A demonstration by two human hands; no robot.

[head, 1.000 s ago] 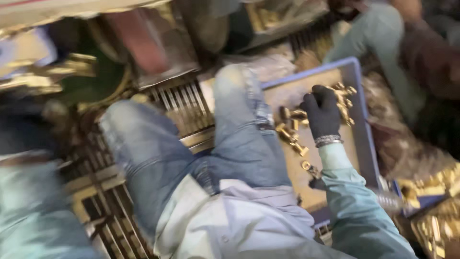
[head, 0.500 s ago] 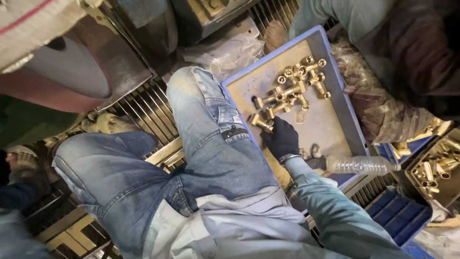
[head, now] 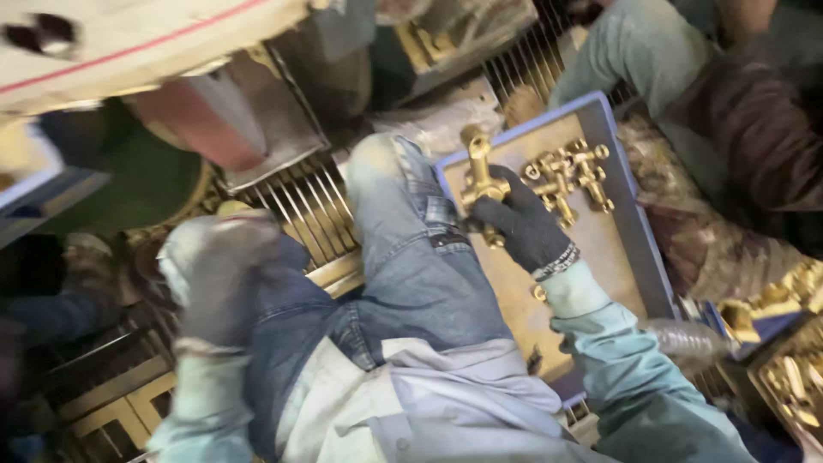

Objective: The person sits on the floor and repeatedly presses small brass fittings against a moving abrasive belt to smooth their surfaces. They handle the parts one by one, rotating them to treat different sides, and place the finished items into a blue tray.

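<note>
Brass fitting (head: pixel 477 176) in right hand (head: pixel 525 225)

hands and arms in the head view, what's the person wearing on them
The right hand wears a dark knit glove with a speckled black-and-white cuff band, below it a light teal long sleeve. The left hand is motion-blurred; it appears to wear a greyish glove with a pale cuff and the same teal sleeve.

Dim, warm light; metal grate floor (head: pixel 304 206) w/ slats; pale board w/ red line (head: pixel 146 43) top left; crates around.
</note>
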